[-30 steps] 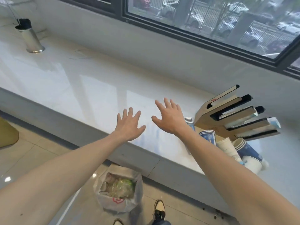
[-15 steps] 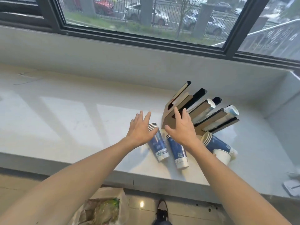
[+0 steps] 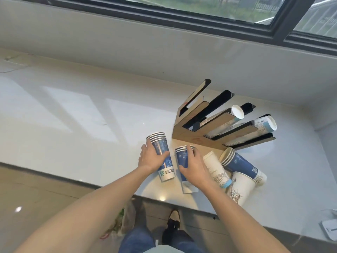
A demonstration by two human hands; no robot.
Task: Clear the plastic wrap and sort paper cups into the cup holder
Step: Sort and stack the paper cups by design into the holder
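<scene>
A wooden cup holder [image 3: 193,136] with slanted black-lined slots stands on the white counter [image 3: 73,110]; two of its right-hand slots hold white cup stacks [image 3: 237,111]. In front of it lie nested paper cups on their sides. My left hand [image 3: 151,158] wraps a blue cup stack [image 3: 161,145]. My right hand [image 3: 194,168] grips a second blue cup stack [image 3: 182,157]. To the right lie a white printed stack [image 3: 216,168], a third blue stack [image 3: 240,164] and another white stack [image 3: 240,189]. No plastic wrap shows on the cups.
A grey wall and dark window frame [image 3: 200,17] rise behind the counter. A plastic bag with rubbish [image 3: 121,223] sits on the floor beside my shoes [image 3: 173,219]. A flat white item [image 3: 330,230] lies at the counter's far right edge.
Both hands have dropped from hovering with spread fingers onto the two leftmost blue cup stacks and closed around them. The view has swung right and down toward the holder.
</scene>
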